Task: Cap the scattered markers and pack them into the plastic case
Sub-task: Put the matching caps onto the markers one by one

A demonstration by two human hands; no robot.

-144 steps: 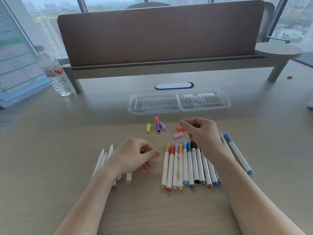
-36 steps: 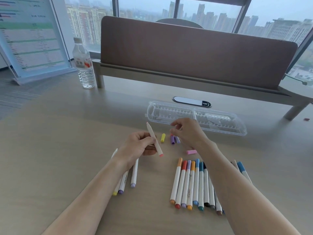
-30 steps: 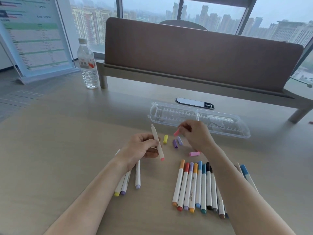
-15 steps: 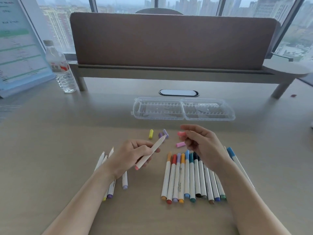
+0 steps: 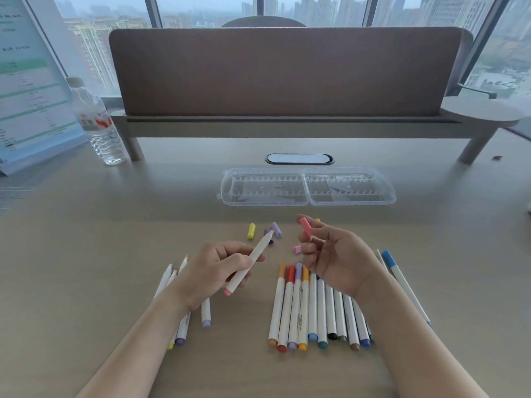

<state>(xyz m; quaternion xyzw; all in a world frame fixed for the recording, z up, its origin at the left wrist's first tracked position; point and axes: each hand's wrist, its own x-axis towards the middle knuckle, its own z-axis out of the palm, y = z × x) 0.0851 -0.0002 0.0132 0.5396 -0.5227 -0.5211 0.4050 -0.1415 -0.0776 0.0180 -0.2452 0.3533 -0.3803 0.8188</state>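
Head view, desk (image 5: 86,254): pale wood, brown divider panel (image 5: 287,70) at your far edge; water bottle (image 5: 96,122) far left
Case: clear plastic case (image 5: 307,186) lies open, beyond your hands
Left hand (image 5: 218,271): you grip an uncapped pink marker (image 5: 249,262), tip angled toward the loose caps (image 5: 264,231)
Right hand (image 5: 336,254): you pinch a pink cap (image 5: 305,226), near that tip, not touching
Capped markers (image 5: 316,305): rowed under your right wrist

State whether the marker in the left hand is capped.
Uncapped: the marker shows a bare tip, and the right hand holds the pink cap.
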